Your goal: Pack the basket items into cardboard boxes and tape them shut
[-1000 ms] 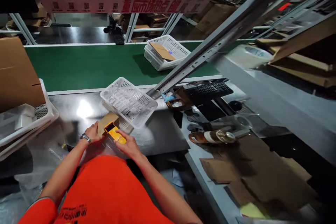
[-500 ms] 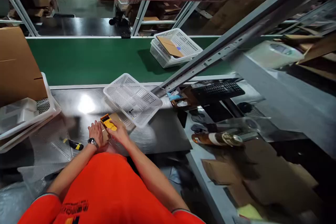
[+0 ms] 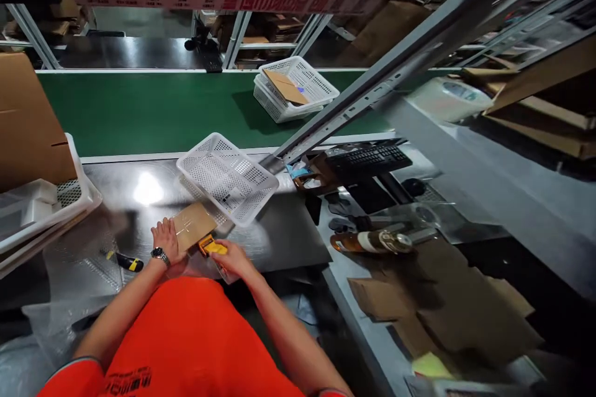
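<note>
Head view: the right hand (image 3: 234, 259) has its fingers around a yellow tool (image 3: 216, 247) at a cardboard box's (image 3: 195, 226) near edge. The left hand (image 3: 166, 242), fingers outstretched, touches its left end. The box lies on the metal table (image 3: 291, 229) beside a white basket (image 3: 228, 178).

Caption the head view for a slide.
Left hand against a cardboard package, right hand holding a yellow tool beside it.

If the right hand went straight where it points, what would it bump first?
Probably the rectangular brown cardboard package, just beyond the blocky yellow tool in the right hand; whether they touch is unclear.
</note>
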The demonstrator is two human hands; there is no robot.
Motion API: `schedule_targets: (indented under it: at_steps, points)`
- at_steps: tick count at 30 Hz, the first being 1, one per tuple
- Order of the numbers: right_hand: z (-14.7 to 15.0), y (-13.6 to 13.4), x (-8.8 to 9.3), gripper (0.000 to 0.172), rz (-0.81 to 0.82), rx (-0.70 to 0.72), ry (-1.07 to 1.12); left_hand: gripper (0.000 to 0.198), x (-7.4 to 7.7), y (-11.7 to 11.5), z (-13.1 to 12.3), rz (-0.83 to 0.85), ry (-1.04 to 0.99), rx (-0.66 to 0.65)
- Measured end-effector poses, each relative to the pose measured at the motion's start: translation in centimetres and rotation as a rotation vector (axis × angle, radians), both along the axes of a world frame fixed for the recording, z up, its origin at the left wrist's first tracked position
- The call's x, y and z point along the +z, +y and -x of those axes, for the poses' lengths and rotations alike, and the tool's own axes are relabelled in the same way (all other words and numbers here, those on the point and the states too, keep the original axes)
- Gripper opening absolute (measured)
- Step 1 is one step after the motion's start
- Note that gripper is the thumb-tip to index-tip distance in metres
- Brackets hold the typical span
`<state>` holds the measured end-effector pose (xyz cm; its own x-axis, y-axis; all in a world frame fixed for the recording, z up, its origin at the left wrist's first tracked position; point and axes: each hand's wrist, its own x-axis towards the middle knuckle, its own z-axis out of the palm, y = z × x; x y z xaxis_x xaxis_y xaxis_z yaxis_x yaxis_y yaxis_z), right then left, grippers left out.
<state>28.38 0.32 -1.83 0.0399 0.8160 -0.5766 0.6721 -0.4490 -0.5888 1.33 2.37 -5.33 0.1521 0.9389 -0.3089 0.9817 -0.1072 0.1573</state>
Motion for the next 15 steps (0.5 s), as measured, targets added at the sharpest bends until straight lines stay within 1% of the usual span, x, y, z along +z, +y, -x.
schedule_targets:
  at_steps: [4, 6, 7, 9, 11, 12, 13, 14, 15]
  points:
    - [-6.0, -1.0, -0.4, 0.082, -0.079, -0.073, -0.284, 0.13, 0.2, 0.0, 0.2, 0.072, -0.017, 0.018]
    - [-8.4, -1.0, -0.6, 0.092, -0.041, -0.07, -0.421, 0.13, 0.1, -0.1, -0.2, 0.08, -0.02, 0.019]
    - [-9.3, -0.7, -0.7, 0.093, -0.009, -0.057, -0.467, 0.132, 0.0, -0.1, -0.5, 0.081, -0.017, 0.009]
    - [-10.9, 0.4, -0.6, 0.088, 0.033, -0.014, -0.492, 0.135, -0.2, -0.2, -1.4, 0.079, -0.015, -0.025]
    - [-12.3, 2.2, -0.1, 0.068, 0.022, 0.015, -0.475, 0.128, -0.4, -0.2, -2.4, 0.078, -0.013, -0.043]
    - [-12.9, 3.3, 0.3, 0.057, -0.003, 0.018, -0.469, 0.121, -0.5, -0.2, -2.7, 0.076, -0.006, -0.042]
    - [-13.4, 4.7, 0.8, 0.049, -0.042, 0.02, -0.465, 0.112, -0.6, -0.2, -3.0, 0.071, 0.004, -0.04]
    - [-13.7, 6.3, 1.3, 0.046, -0.096, 0.03, -0.459, 0.105, -0.6, -0.1, -3.1, 0.069, 0.019, -0.042]
    - [-13.8, 8.0, 1.8, 0.048, -0.161, 0.06, -0.452, 0.101, -0.7, 0.1, -3.1, 0.07, 0.038, -0.05]
